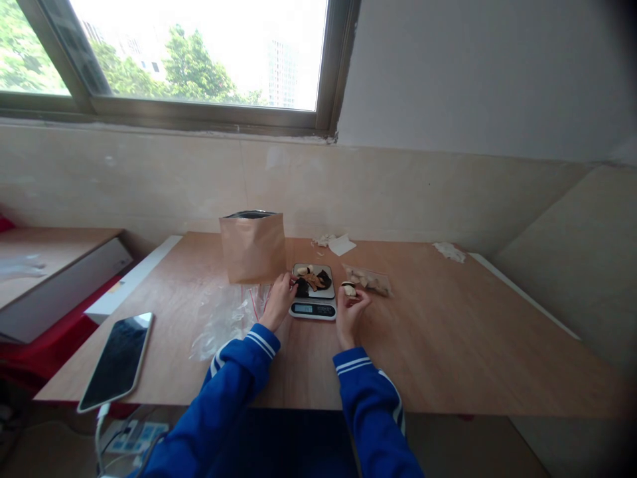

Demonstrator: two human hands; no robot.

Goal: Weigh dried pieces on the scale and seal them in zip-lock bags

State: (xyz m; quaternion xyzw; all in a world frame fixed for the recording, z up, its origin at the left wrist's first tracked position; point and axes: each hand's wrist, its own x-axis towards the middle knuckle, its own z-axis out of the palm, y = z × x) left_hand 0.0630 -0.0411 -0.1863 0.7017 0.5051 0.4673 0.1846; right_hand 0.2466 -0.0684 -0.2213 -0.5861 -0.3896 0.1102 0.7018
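Note:
A small kitchen scale (313, 311) with a lit display stands on the table, bearing a heap of dried pieces (313, 280), some brown, some black, a few pale. My left hand (279, 300) is at the left edge of its plate, fingertips drawn together beside the black pieces; what they hold, if anything, is too small to make out. Right of the scale, my right hand (351, 313) is closed on a pale dried piece with a dark rim (349, 289), held upward between the fingers. Just behind that hand lies a clear bag of pale dried pieces (371, 280).
An open brown paper pouch (253, 249) stands behind my left hand. Crumpled clear plastic bags (223, 318) lie left of the scale. A phone (119, 358) with a cable rests near the table's left edge. White scraps (342, 245) lie by the wall.

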